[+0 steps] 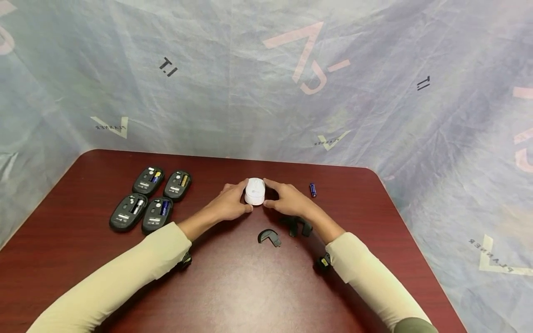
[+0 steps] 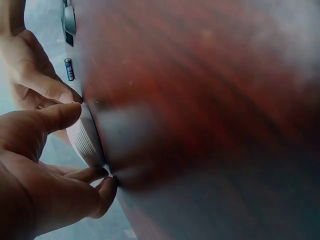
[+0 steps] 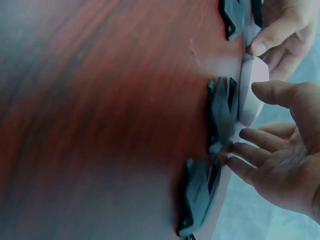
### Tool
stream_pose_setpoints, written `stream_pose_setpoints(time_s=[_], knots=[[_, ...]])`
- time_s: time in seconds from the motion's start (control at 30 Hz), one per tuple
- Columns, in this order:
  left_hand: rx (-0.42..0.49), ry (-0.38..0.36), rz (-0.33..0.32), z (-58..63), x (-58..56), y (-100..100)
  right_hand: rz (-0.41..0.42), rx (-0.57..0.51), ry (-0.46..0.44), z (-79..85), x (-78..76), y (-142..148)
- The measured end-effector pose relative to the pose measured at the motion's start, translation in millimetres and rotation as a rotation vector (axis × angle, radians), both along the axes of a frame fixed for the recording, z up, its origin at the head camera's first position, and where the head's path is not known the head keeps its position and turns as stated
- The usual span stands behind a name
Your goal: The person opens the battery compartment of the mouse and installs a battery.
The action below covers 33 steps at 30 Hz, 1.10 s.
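Observation:
A white computer mouse [image 1: 255,191] sits near the table's far edge, between both hands. My left hand [image 1: 230,201] pinches it from the left, thumb at its near end and fingers at the far end; the left wrist view shows its ribbed side [image 2: 89,140] between thumb and fingers. My right hand [image 1: 291,200] is at the mouse's right side. Its thumb and forefinger straddle that edge, and its fingers [image 3: 257,145] stay fairly straight in the right wrist view. Dark angular cover pieces [image 3: 223,115] lie near the right hand; one [image 1: 269,237] lies in front of the mouse.
Several black mice [image 1: 155,213] lie upside down at the left, battery bays exposed with batteries inside. A blue battery [image 1: 312,189] lies right of the right hand. More dark pieces [image 1: 296,225] lie partly under the right forearm. A printed grey sheet [image 1: 233,92] hangs behind the red-brown table [image 1: 233,286].

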<state>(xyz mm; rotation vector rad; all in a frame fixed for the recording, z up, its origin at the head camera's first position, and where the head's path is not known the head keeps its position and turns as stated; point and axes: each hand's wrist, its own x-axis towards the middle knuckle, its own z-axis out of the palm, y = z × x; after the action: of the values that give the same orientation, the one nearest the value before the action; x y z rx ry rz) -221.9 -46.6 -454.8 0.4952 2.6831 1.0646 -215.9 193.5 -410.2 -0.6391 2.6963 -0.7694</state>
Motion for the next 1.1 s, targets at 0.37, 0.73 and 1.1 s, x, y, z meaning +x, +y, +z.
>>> stream_pose_setpoints(time_s=[0.37,0.73,1.1], knots=[[-0.097,0.059,0.036,-15.0,-16.1,3.0,0.045,0.060,0.102,-71.3,-47.9,18.8],[0.004,0.050,-0.052,12.1,6.1,-8.8,-0.024,0.035,0.082,-1.0,3.6,-4.8],[0.094,-0.017,-0.056,35.4,30.5,-14.4,-0.065,-0.130,0.089,-2.3,16.6,-5.8]])
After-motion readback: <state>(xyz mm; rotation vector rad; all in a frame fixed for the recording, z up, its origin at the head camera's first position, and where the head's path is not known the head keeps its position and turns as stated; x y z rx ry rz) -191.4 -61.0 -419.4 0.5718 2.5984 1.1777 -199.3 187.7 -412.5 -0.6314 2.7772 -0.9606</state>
